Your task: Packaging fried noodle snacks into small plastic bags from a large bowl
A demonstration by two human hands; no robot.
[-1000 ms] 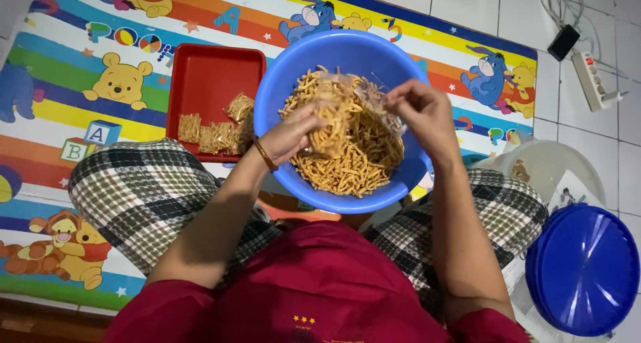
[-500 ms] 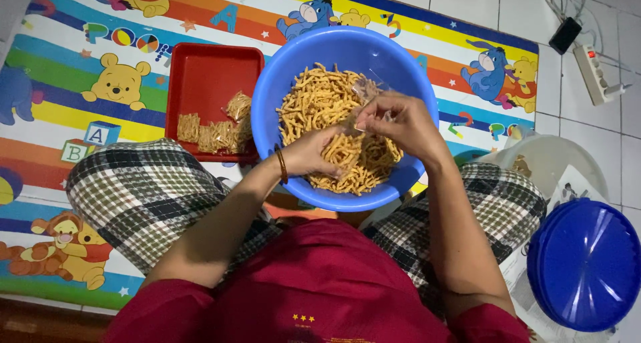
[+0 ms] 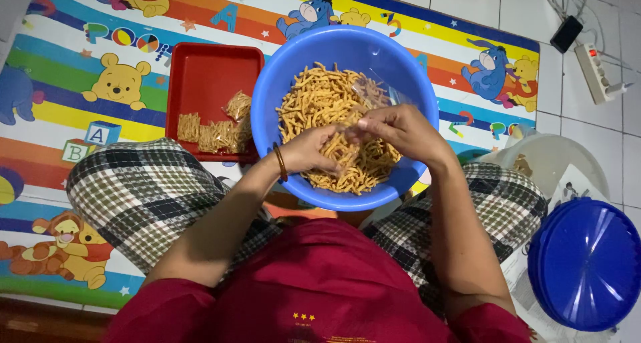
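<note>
Since the earlier frame both hands have sunk lower into the round blue plastic bowl [image 3: 280, 82] at frame centre, the left hand [image 3: 312, 149] pinching orange snack sticks [image 3: 320, 99] that point every way, the right hand [image 3: 399, 130] gripping a clear plastic bag [image 3: 374, 89] tilted toward upper right.

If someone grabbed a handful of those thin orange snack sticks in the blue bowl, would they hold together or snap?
The snack sticks look thin and dry, so they probably snap under a firm squeeze. They lie in a loose heap in the blue bowl, so a handful would likely shed pieces. They seem light: small clear bags of them lie on the red tray.
</note>
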